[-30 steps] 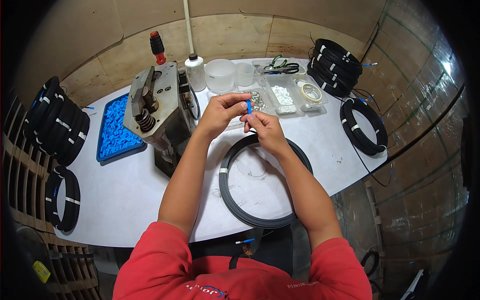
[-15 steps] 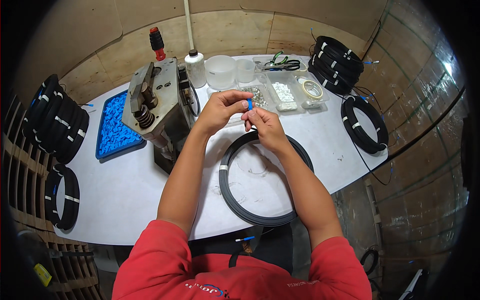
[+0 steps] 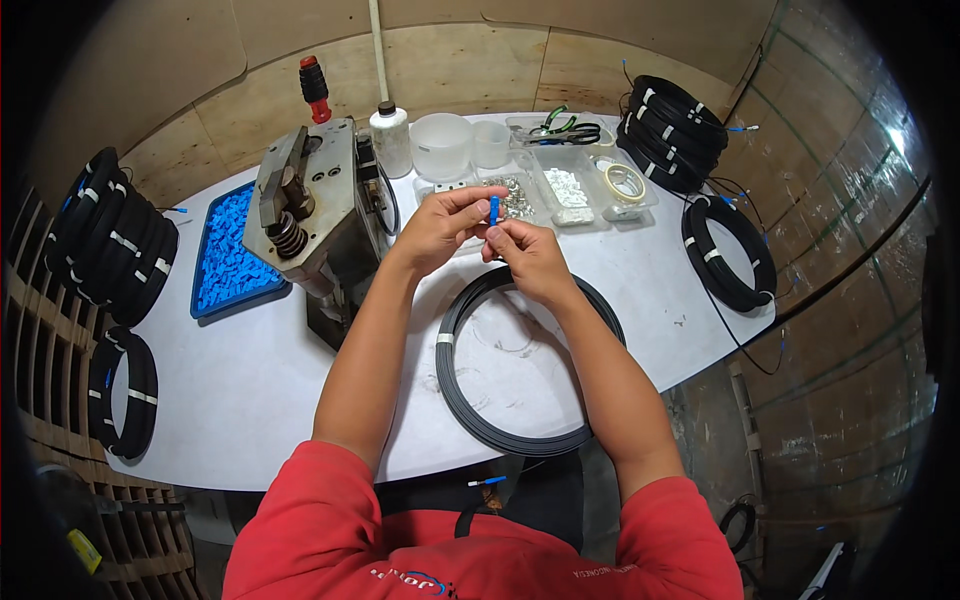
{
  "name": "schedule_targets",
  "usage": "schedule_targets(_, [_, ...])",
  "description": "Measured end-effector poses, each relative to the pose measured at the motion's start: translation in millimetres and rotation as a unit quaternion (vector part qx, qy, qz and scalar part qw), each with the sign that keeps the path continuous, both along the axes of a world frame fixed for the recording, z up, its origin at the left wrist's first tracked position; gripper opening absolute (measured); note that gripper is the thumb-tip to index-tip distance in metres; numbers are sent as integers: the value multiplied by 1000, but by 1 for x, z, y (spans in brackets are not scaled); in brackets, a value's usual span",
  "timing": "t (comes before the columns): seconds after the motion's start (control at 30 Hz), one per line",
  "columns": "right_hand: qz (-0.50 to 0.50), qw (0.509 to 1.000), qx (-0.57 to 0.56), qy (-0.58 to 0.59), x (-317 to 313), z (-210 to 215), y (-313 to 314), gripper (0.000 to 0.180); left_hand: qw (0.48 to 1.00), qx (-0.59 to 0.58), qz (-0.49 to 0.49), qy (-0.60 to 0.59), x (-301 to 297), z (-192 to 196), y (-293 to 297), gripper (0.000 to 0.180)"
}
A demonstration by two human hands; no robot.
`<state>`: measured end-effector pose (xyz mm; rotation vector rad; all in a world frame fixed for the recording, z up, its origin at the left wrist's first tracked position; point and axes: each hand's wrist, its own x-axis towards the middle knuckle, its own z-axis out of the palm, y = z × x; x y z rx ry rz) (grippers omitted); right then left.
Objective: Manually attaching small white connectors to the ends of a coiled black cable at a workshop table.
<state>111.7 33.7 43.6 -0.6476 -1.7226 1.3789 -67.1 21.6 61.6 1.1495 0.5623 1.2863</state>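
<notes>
Over the middle of the table, a small blue connector (image 3: 494,211) stands roughly upright between my two hands. My left hand (image 3: 437,232) pinches it between thumb and forefinger from the left. From the right, my right hand (image 3: 533,262) is closed at its lower end, the fingertips hiding what is joined there. Beneath my hands and right forearm lies a coil of dark grey cable (image 3: 463,395), bound with a white band. A loose blue-and-white connector (image 3: 490,481) shows beyond the table's near edge.
Left of my arms stands a metal press (image 3: 325,180) beside a tray of blue pieces (image 3: 233,250). Behind my hands are clear boxes of small parts (image 3: 565,190), a bottle (image 3: 391,140), tubs (image 3: 441,146) and pliers (image 3: 556,122). Black cable coils (image 3: 672,135) are stacked at both sides.
The blue connector now shows more fully and has shifted slightly left. My right fingertips have moved a little down and left along it. The grey coil has shifted slightly.
</notes>
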Motion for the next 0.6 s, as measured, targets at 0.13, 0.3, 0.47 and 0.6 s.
schedule_targets(0.13, [-6,1000,-1,5,-2,-2,0,26,1000,11,-28,4,-1,-1,0,33])
schedule_targets(0.3, [7,999,-8,49,0,-4,2,26,1000,-12,17,-18,8,-2,3,31])
schedule_targets(0.47, [-19,997,-44,58,-9,0,-6,26,999,-33,35,-19,5,-1,3,31])
schedule_targets(0.6, [-39,998,1,40,-6,-5,-3,26,998,-47,18,-33,8,-1,4,28])
